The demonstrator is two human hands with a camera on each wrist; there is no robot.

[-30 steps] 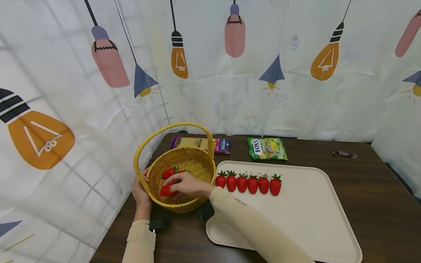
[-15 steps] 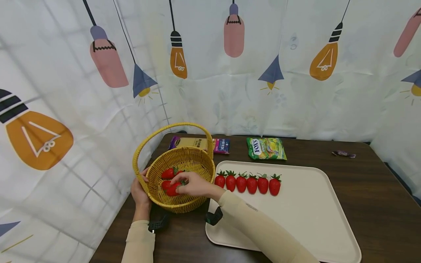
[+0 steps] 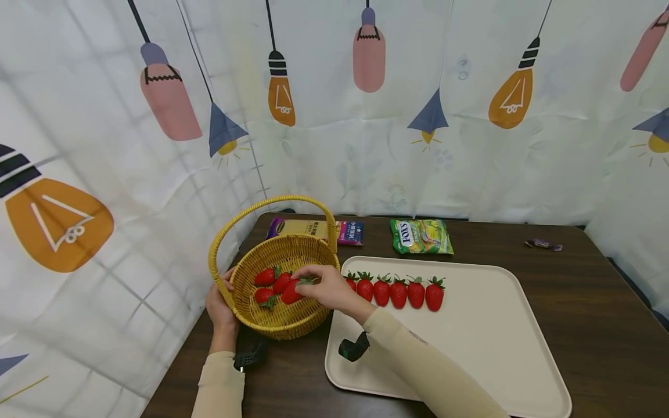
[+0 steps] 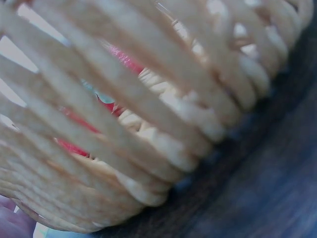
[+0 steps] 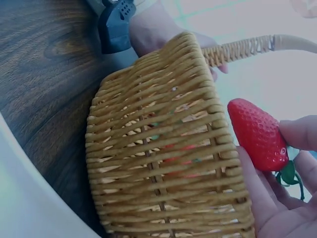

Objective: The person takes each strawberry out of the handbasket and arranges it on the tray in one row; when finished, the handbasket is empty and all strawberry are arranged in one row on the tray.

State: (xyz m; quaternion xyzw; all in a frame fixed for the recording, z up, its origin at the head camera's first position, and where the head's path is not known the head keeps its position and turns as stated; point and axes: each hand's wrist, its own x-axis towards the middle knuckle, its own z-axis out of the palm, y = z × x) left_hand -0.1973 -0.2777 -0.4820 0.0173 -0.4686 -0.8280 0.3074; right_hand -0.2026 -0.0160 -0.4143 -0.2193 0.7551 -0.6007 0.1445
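Observation:
My right hand (image 3: 330,288) pinches a red strawberry (image 5: 257,134) with a green leafy top, near the right rim of the yellow wicker basket (image 3: 282,332). In the right wrist view the thumb presses one side of the fruit and fingers lie under it. My left hand (image 3: 220,310) grips the basket's left side by the handle base; its fingertips curl over the rim. Inside lie three more strawberries (image 3: 265,277). The left wrist view shows mostly the basket weave (image 4: 124,99), with bits of red through the gaps.
A cream tray (image 3: 470,337) to the right of the basket bears several strawberries (image 3: 399,294) in a row, leaves away from me. Behind stand a purple-and-gold packet (image 3: 350,232) and a green FOX'S candy bag (image 3: 422,236). A small wrapped sweet (image 3: 543,245) lies far right.
My right hand has picked up a strawberry from inside the basket and moved up and right toward the rim with it. The left hand stays on the basket.

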